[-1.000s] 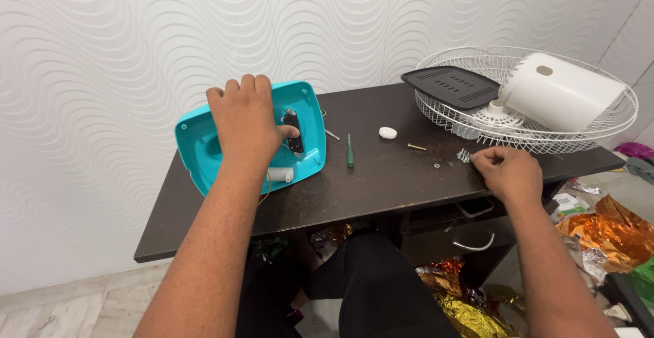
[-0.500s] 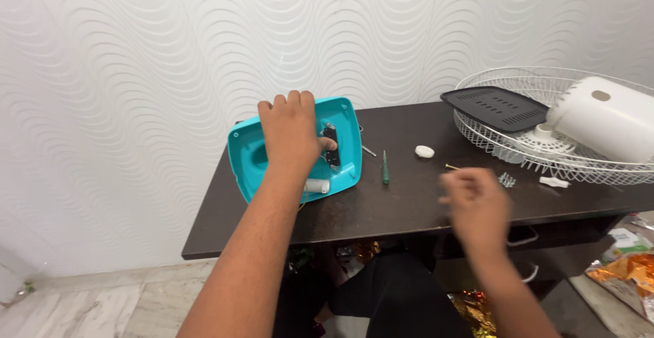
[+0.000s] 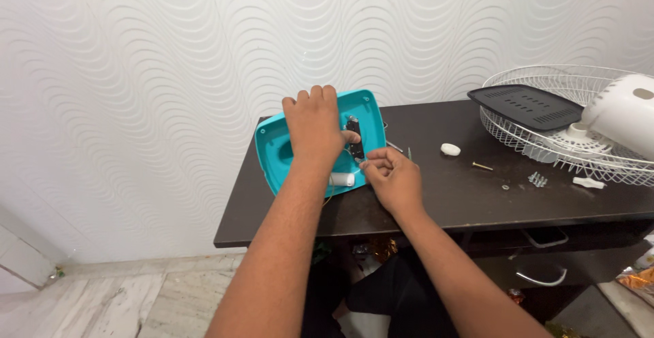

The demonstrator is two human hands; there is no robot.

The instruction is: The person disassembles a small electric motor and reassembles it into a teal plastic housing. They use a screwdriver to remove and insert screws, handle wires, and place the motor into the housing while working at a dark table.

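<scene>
Left hand (image 3: 313,125) flat on teal cover (image 3: 272,148); right hand (image 3: 394,178) pinches beside it.

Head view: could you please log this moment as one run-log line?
left hand: pressing on teal housing | right hand: fingers pinched at black part, contents unclear | table: loose screws, white cap

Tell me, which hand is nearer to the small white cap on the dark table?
The right hand is nearer: the white cap lies just right of it. The left hand rests farther left, on the teal housing.
</scene>
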